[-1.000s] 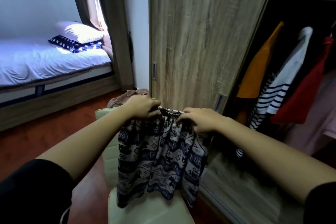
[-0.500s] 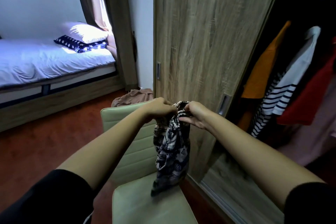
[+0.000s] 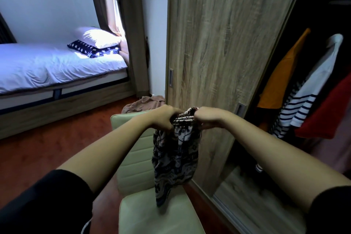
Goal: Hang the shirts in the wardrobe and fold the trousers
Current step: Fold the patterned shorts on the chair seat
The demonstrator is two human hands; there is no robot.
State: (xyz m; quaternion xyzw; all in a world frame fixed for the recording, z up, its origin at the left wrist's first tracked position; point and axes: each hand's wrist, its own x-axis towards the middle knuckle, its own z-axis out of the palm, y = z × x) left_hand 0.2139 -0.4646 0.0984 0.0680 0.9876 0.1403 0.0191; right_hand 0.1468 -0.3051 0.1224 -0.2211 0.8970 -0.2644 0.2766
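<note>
Black-and-white patterned trousers [image 3: 175, 156] hang folded lengthwise above a pale green chair [image 3: 136, 159]. My left hand [image 3: 164, 118] and my right hand [image 3: 206, 118] are close together, both gripping the bunched waistband at the top. The lower end of the trousers touches the chair seat. In the open wardrobe [image 3: 311, 24] on the right hang an orange shirt [image 3: 279, 80], a white shirt with navy stripes [image 3: 303, 99] and a red shirt [image 3: 326, 116].
The wooden sliding wardrobe door [image 3: 218, 43] stands right behind the chair. A brown garment [image 3: 140, 103] lies on the red floor behind the chair back. A bed [image 3: 53, 66] with a white pillow is at the left, by a window.
My hands came together, folding the spread trousers in half lengthwise. The trousers now hang as a narrow strip with the waistband bunched between both hands.
</note>
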